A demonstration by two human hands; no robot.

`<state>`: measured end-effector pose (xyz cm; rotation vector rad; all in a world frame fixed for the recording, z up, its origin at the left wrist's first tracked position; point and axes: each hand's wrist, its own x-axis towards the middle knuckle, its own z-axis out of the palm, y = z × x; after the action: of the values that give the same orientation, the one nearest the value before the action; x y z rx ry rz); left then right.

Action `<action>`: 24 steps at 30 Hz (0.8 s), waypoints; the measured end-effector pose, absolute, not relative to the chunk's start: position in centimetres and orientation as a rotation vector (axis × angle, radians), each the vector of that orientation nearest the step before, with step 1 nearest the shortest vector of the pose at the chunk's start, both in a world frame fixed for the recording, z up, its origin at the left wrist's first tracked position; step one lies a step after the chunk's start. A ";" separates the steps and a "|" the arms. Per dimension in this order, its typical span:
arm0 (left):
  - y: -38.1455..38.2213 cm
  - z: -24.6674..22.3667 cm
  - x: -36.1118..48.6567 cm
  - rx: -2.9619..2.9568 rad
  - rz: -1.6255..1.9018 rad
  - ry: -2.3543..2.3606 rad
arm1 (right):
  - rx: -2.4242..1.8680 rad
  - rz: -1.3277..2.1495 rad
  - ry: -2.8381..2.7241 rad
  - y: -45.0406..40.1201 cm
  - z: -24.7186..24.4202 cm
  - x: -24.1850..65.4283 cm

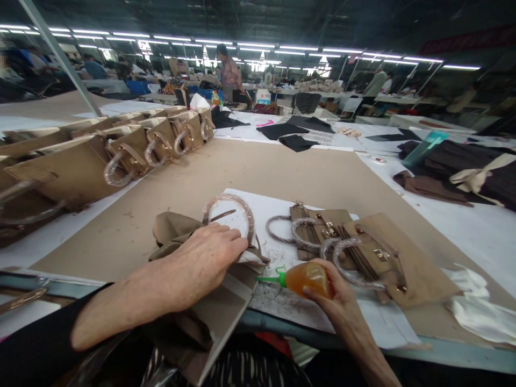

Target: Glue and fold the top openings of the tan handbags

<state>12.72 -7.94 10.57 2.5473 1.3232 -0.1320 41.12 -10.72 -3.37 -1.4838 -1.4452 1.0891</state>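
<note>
My left hand (215, 247) is closed on the upper edge of a brown handbag (229, 298) at the table's near edge. The bag's plastic-wrapped round handle (231, 200) stands up just beyond my knuckles. In my right hand (332, 293) is a squeeze bottle (308, 278) of amber liquid, tilted sideways. Its green nozzle (268, 279) points left, and the tip is at or close to the bag's edge; I cannot tell whether they touch. My left fingertips are partly hidden behind the bag material.
Flat brown bag pieces (387, 258) with wrapped handles lie to the right, beside crumpled white plastic (479, 306). A row of brown handbags (129, 148) stands at the left. Black pieces (296, 141) and dark fabric (447, 166) lie farther back. A person (230, 75) stands beyond the table.
</note>
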 end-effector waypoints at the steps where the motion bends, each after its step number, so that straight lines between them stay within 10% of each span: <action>1: -8.4 10.3 12.6 2.547 -0.107 1.320 | -1.490 1.108 -1.439 -10.8 -3.5 41.2; 24: -2.2 11.5 8.7 2.696 0.014 1.666 | -1.168 1.425 -0.782 -10.2 -0.7 38.7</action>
<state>8.69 -2.17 11.54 2.6961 1.6659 0.0140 38.74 -10.17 -0.73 -1.1683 -0.7817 1.4253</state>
